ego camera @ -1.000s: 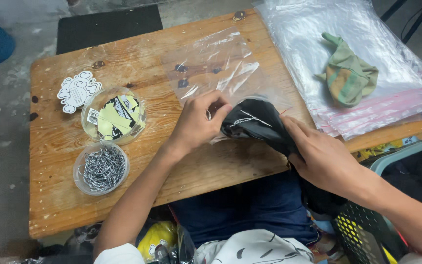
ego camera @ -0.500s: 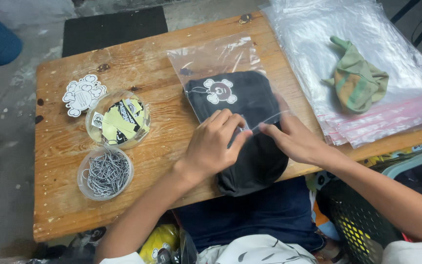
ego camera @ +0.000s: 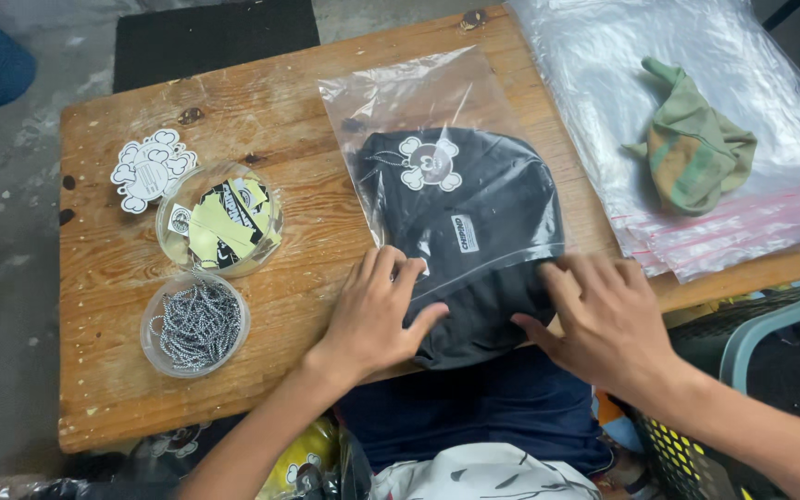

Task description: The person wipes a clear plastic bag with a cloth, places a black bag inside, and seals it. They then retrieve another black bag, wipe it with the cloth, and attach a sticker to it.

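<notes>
Left hand (ego camera: 374,315) and right hand (ego camera: 606,319) lie flat, grip released, at frame centre pinning black garment (ego camera: 463,222) half inside clear bag (ego camera: 418,102) on bench (ego camera: 104,398); palms steady it.

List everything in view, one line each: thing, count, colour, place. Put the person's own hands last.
wooden table: one, brown, centre.
black garment: one, black with a white badge, mostly inside the clear bag, near end sticking out.
clear bag: one, transparent, mid-table.
stack of clear bags: one stack, transparent with pink strips, right end of the table.
green cloth: one, green and orange, crumpled on the stack.
tub of tags: one, clear, yellow and black tags, left side.
tub of ball chains: one, clear, silver chains, front left.
sticker: one, white, far left.
basket: one, black, lower right.
left hand: on the garment's near edge.
right hand: on the bag's open end.
</notes>
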